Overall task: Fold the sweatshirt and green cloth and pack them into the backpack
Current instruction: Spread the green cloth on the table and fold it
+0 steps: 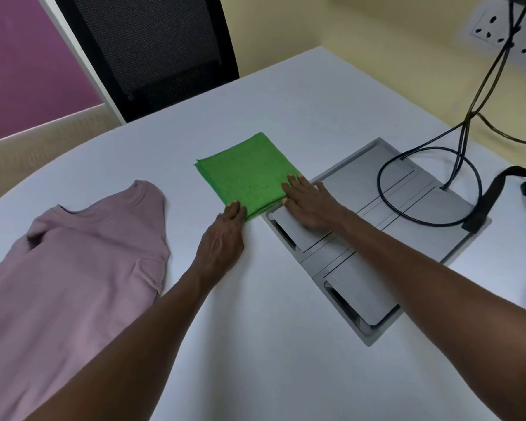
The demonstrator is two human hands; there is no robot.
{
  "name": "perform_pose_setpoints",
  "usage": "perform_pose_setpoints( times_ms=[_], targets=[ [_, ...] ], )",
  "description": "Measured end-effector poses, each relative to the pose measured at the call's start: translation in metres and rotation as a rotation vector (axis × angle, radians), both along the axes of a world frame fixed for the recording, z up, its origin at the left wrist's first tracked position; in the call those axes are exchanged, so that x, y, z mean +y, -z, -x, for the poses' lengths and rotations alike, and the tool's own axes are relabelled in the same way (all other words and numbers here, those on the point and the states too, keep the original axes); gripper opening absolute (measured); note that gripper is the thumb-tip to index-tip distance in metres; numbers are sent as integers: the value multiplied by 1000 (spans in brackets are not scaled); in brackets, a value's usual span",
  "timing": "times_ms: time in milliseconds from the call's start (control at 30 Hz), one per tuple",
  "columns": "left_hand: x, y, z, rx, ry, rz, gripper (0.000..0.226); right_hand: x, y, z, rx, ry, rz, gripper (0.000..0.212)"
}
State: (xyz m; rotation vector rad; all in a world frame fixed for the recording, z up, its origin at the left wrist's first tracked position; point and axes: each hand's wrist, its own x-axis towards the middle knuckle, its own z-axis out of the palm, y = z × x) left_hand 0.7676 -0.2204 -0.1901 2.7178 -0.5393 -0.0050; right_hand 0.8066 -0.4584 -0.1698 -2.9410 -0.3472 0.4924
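A white counter [286, 344] fills most of the frame. A pink sweatshirt [70, 268] lies spread flat on it at lower left, neck toward the top. A grey hatch panel [377, 238] sits right of centre with black cables [431, 189] looped over it. A black mesh chair [152, 47] stands at the top. The green cloth [249, 174], folded into a square, lies at centre. The left hand [222, 235] touches its near corner and the right hand [310, 202] presses flat on its right edge; fingers [295, 185] of both are extended, grasping nothing. A black strap [498, 192] shows at far right.
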Motion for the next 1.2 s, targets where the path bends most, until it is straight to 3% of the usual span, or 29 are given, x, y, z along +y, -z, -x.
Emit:
perform_pose_setpoints(
  times_ms=[267,567,800,933,1000,1033,1067,1100,1133,1167,1200],
  targets=[
    [-6,2,-7,43,3,28,67,-14,9,-15,-54,-92,68,58],
    [-5,-5,6,147,21,89,73,-14,-1,-9,-31,-33,53,61],
    [49,-17,73,50,-237,266,62,22,-16,71,-197,152,-315,64],
    [95,-48,110,31,-325,336,56,55,-11,133,-182,196,-407,72],
    [122,-59,116,-86,-481,367,43,70,-7,165,-171,221,-456,74],
    [139,-70,114,-42,-553,530,45,76,-5,182,-175,236,-487,77],
    [153,-85,114,-147,-751,537,55,83,-5,199,-172,249,-524,82],
    [170,-92,120,-72,-807,344,82,89,-6,217,-150,256,-561,86],
    [180,-91,127,-2,-817,180,81,93,-7,236,-115,261,-589,87],
    [186,-88,132,13,-835,-36,51,97,-10,254,-85,259,-603,85],
    [199,-88,139,14,-816,-106,62,99,-13,271,-63,255,-602,81]
  ],
)
